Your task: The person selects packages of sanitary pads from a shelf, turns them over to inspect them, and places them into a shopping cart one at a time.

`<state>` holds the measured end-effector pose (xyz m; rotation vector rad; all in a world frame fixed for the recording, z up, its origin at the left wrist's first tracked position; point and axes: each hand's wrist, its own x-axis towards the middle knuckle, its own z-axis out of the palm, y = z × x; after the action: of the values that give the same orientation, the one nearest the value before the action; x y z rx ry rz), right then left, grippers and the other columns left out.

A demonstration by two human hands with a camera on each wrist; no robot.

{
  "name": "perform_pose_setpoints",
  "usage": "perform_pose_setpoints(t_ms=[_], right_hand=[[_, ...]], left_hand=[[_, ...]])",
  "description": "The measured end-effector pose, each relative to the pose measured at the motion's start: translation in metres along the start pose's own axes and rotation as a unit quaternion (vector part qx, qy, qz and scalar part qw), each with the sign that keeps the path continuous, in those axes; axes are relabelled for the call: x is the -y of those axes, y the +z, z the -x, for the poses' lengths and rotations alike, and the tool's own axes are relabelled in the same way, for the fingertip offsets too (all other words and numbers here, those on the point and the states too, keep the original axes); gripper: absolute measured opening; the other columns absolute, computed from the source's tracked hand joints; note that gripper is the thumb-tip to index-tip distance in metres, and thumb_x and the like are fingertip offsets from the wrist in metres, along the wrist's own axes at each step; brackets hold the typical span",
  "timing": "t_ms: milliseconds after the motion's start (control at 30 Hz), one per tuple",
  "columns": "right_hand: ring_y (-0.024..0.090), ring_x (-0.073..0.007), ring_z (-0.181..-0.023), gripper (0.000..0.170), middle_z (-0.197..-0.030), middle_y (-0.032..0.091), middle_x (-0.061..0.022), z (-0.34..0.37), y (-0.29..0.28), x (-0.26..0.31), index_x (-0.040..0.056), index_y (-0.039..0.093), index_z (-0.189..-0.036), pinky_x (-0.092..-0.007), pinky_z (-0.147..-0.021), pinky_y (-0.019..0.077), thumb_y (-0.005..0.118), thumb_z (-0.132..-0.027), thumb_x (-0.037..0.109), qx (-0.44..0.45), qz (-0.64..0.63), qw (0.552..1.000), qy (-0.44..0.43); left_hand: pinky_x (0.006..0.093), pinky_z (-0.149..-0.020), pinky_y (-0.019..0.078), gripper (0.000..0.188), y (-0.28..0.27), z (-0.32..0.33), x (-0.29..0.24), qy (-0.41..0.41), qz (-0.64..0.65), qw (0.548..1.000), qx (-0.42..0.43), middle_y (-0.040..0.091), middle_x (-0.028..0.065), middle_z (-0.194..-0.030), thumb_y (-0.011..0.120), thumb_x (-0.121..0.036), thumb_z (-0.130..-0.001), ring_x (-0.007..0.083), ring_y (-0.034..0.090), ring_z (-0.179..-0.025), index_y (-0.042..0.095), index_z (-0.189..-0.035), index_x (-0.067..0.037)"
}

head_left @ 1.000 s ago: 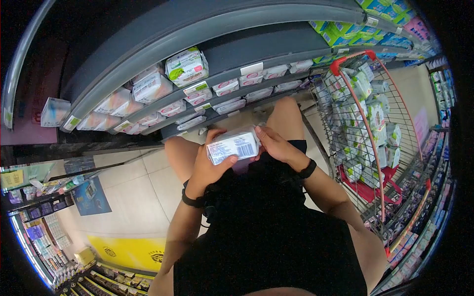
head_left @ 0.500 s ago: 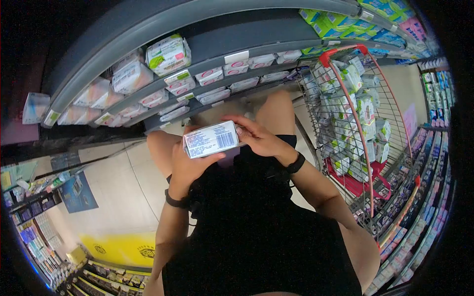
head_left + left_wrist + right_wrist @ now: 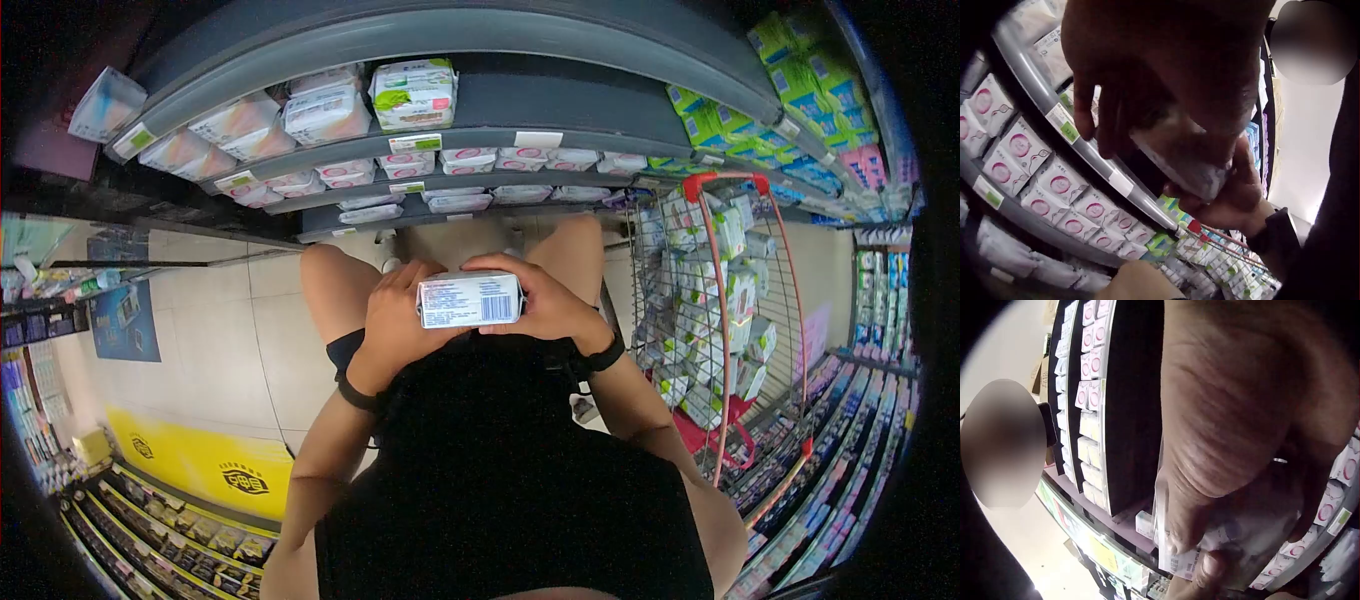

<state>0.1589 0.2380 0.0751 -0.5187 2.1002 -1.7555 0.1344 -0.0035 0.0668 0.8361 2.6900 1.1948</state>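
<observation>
Both hands hold a white plastic-wrapped pack [image 3: 450, 303] over the lap, its narrow side with blue print and a barcode facing up. My left hand [image 3: 393, 318] grips the left end, fingers curving over the far edge. My right hand [image 3: 556, 306] wraps round the right end beside the barcode. In the left wrist view, the pack [image 3: 1191, 169] is partly covered by the left hand [image 3: 1166, 81]. The right wrist view shows the right hand [image 3: 1229, 406] over the pack [image 3: 1179, 562], with a thumb at its printed face.
A shelf ahead carries a green-and-white pack [image 3: 415, 97] beside several pale packs [image 3: 325, 112]. Pink-ringed packs [image 3: 470, 160] line the shelf below. At the right stands a red-handled wire cart [image 3: 718, 300] holding many packs. A yellow floor sign [image 3: 200, 460] lies at left.
The pack has turned from tilted to nearly level. My right hand has shifted from the upper right corner to grip round the right end. The head view has swung, moving shelf and cart in the picture.
</observation>
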Motion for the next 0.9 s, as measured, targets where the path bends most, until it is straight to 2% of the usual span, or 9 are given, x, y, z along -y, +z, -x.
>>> perform_pose_setpoints(t_ms=[167, 267, 367, 400, 467, 567, 667, 767, 900], right_hand=[[0.054, -0.0235, -0.131, 0.088, -0.141, 0.055, -0.0116, -0.004, -0.002, -0.001, 0.0048, 0.046, -0.144, -0.0400, -0.113, 0.0410, 0.092, -0.070, 0.017, 0.011, -0.020, 0.999, 0.031], [0.048, -0.0241, -0.136, 0.093, -0.145, 0.050, -0.0108, -0.005, -0.013, 0.007, 0.0053, 0.043, -0.148, -0.0400, -0.115, 0.0370, 0.091, -0.072, 0.027, 0.013, -0.010, 1.000, -0.013], [0.041, -0.0247, -0.141, 0.094, -0.148, 0.045, -0.0109, -0.005, -0.018, 0.004, 0.0055, 0.038, -0.151, -0.0388, -0.116, 0.0333, 0.087, -0.077, 0.036, -0.024, -0.212, 0.977, -0.006], [0.039, -0.0232, -0.140, 0.073, -0.150, 0.040, -0.0088, -0.006, -0.022, 0.007, 0.0072, 0.037, -0.150, -0.0381, -0.113, 0.0378, 0.076, -0.089, 0.017, -0.025, -0.227, 0.973, -0.020], [0.040, -0.0219, -0.138, 0.069, -0.149, 0.041, -0.0098, -0.005, -0.020, -0.001, 0.0067, 0.038, -0.148, -0.0376, -0.112, 0.0380, 0.074, -0.090, 0.015, -0.096, -0.199, 0.975, -0.016], [0.045, -0.0199, -0.132, 0.060, -0.141, 0.047, -0.0104, -0.005, -0.016, -0.003, 0.0057, 0.041, -0.145, -0.0366, -0.110, 0.0397, 0.070, -0.092, 0.010, -0.153, -0.169, 0.973, -0.044], [0.048, -0.0200, -0.130, 0.058, -0.136, 0.051, -0.0098, -0.003, -0.010, -0.007, 0.0048, 0.042, -0.144, -0.0357, -0.109, 0.0401, 0.070, -0.092, 0.009, -0.186, -0.147, 0.970, -0.060], [0.049, -0.0203, -0.128, 0.056, -0.134, 0.052, -0.0096, 0.000, 0.001, -0.007, 0.0039, 0.044, -0.142, -0.0353, -0.108, 0.0399, 0.070, -0.093, 0.009, -0.214, -0.162, 0.961, -0.065], [0.048, -0.0194, -0.128, 0.055, -0.135, 0.052, -0.0100, 0.002, 0.006, -0.011, 0.0033, 0.044, -0.141, -0.0352, -0.108, 0.0392, 0.069, -0.093, 0.009, -0.255, -0.174, 0.950, -0.054]], left_hand=[[0.0443, -0.086, 0.0544, 0.059, -0.006, -0.008, 0.007, 0.034, 0.124, 0.992, 0.006, 0.068, 0.0146, -0.109, 0.087, -0.031, -0.067, 0.0381, 0.067, -0.100, 0.063, -0.114, -0.006], [0.0440, -0.087, 0.0539, 0.059, -0.009, -0.015, 0.009, 0.080, 0.123, 0.989, -0.019, 0.067, 0.0164, -0.110, 0.086, -0.025, -0.068, 0.0398, 0.066, -0.102, 0.061, -0.118, -0.005], [0.0426, -0.090, 0.0530, 0.060, -0.015, -0.029, 0.014, 0.120, 0.112, 0.985, -0.046, 0.067, 0.0180, -0.112, 0.085, -0.020, -0.068, 0.0399, 0.066, -0.105, 0.060, -0.121, -0.004], [0.0420, -0.093, 0.0525, 0.062, -0.015, -0.033, 0.017, 0.115, 0.120, 0.985, -0.050, 0.067, 0.0188, -0.114, 0.084, -0.018, -0.068, 0.0397, 0.066, -0.107, 0.060, -0.123, -0.004], [0.0412, -0.100, 0.0491, 0.067, -0.017, -0.037, 0.016, 0.090, 0.145, 0.985, -0.040, 0.062, 0.0199, -0.126, 0.083, -0.015, -0.069, 0.0398, 0.062, -0.116, 0.056, -0.129, -0.005], [0.0422, -0.109, 0.0415, 0.074, -0.021, -0.038, -0.004, 0.045, 0.148, 0.987, -0.039, 0.053, 0.0208, -0.136, 0.083, -0.016, -0.072, 0.0382, 0.054, -0.128, 0.049, -0.137, -0.003], [0.0423, -0.115, 0.0322, 0.085, -0.007, -0.029, 0.003, 0.055, 0.177, 0.981, -0.061, 0.043, 0.0212, -0.148, 0.080, -0.027, -0.080, 0.0345, 0.045, -0.137, 0.037, -0.148, -0.001], [0.0444, -0.111, 0.0358, 0.089, 0.001, -0.021, 0.008, 0.046, 0.253, 0.965, -0.060, 0.050, 0.0230, -0.136, 0.072, -0.040, -0.088, 0.0380, 0.048, -0.130, 0.030, -0.153, 0.003], [0.0402, -0.109, 0.0364, 0.075, -0.001, -0.019, 0.026, 0.031, 0.299, 0.953, -0.037, 0.054, 0.0205, -0.132, 0.058, -0.042, -0.097, 0.0319, 0.050, -0.127, 0.037, -0.152, 0.004]])
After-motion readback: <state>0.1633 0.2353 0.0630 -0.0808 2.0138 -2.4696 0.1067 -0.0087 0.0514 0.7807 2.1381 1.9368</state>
